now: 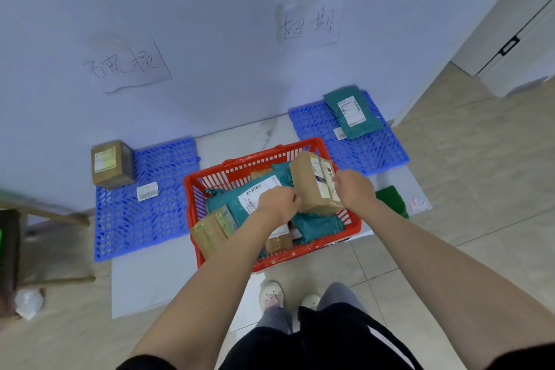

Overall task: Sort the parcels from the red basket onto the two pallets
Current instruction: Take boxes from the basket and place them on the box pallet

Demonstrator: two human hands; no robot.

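A cardboard parcel [312, 182] is held above the red basket [270, 261] between both hands: the right hand [356, 191] curls round its 3 o'clock edge, the left hand [279, 200] grips its 9 o'clock edge, though its fingertips are hidden. In the basket beneath lie teal mailers [240, 198] and more boxes. At 10 o'clock, the left blue pallet [144, 219] carries a brown box [111, 164]; at 1 o'clock, the right blue pallet [354, 144] carries a teal bag [353, 111], with a paper sign [309, 21] above.

Two blue pallets [144, 198] [354, 141], one red basket [270, 261] (parcels uncountable), two wall signs [126, 64] [309, 22].
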